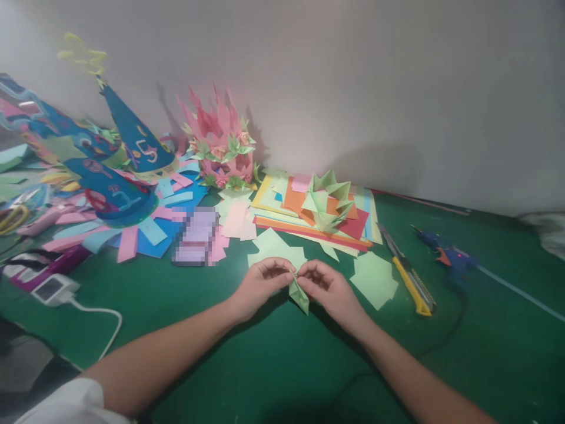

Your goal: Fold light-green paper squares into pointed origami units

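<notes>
Both hands meet over the green mat [265, 365] and pinch one small folded piece of light green paper [299, 292]. My left hand [260, 284] grips its upper left edge with curled fingers. My right hand [324, 285] pinches its upper right edge. The folded point hangs down between the hands. Loose light green paper squares lie just behind the hands [276, 248] and to the right [375, 280].
A stack of coloured paper sheets [286, 203] with a green folded star [329, 203] lies behind. A yellow utility knife [410, 277] and a blue glue gun [445, 253] lie right. A pink paper flower [220, 141], blue paper cones [136, 138], paper strips and a white charger [55, 288] sit left.
</notes>
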Motion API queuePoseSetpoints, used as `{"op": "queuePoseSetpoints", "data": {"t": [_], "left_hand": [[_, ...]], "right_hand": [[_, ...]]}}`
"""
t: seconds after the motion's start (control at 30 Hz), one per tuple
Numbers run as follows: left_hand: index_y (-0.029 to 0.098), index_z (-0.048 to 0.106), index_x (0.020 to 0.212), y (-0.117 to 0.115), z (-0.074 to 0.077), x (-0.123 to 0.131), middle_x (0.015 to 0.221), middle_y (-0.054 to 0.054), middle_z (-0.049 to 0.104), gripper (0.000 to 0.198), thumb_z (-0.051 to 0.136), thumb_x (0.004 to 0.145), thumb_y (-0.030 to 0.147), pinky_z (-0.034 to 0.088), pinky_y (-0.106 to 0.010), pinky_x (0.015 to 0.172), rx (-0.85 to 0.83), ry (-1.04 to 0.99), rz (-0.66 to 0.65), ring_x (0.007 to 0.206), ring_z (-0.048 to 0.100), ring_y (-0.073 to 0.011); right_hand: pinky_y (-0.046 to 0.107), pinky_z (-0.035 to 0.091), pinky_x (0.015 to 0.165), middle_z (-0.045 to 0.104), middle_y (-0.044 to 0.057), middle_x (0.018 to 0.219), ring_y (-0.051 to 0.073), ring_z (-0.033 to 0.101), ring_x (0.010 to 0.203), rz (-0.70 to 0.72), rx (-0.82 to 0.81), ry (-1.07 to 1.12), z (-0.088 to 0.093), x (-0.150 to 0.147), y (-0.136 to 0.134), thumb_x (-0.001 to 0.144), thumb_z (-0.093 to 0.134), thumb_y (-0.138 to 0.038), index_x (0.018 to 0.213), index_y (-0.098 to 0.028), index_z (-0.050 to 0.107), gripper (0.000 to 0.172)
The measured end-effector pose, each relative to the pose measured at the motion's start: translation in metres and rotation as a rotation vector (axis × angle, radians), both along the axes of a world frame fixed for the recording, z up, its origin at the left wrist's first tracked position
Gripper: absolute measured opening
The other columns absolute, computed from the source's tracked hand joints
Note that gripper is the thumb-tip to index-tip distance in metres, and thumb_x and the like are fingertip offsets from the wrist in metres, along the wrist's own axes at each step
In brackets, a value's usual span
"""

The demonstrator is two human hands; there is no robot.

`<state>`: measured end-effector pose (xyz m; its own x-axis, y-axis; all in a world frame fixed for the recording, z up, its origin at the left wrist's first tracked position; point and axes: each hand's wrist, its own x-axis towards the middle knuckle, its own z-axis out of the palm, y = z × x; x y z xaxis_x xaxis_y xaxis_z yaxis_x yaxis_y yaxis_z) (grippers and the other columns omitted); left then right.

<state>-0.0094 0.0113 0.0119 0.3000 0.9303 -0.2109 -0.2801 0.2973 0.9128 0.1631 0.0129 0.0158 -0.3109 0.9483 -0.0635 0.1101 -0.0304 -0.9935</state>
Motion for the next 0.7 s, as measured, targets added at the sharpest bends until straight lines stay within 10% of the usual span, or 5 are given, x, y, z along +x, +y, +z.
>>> {"op": "queuePoseSetpoints", "data": {"t": [0.7], "left_hand": [[0.016,0.05,0.09,-0.0009,-0.001,0.0013,0.064,0.004,0.055,0.049,0.079,0.061,0.044,0.038,-0.02,0.055,0.064,0.082,-0.017,0.056,0.051,-0.0062]], "right_hand": [[0.022,0.034,0.051,0.045,-0.005,0.059,0.009,0.039,0.054,0.099,-0.023,-0.11,-0.0016,-0.0002,-0.0062,0.078,0.06,-0.038,0.067,-0.018,0.049,0.025]]}}
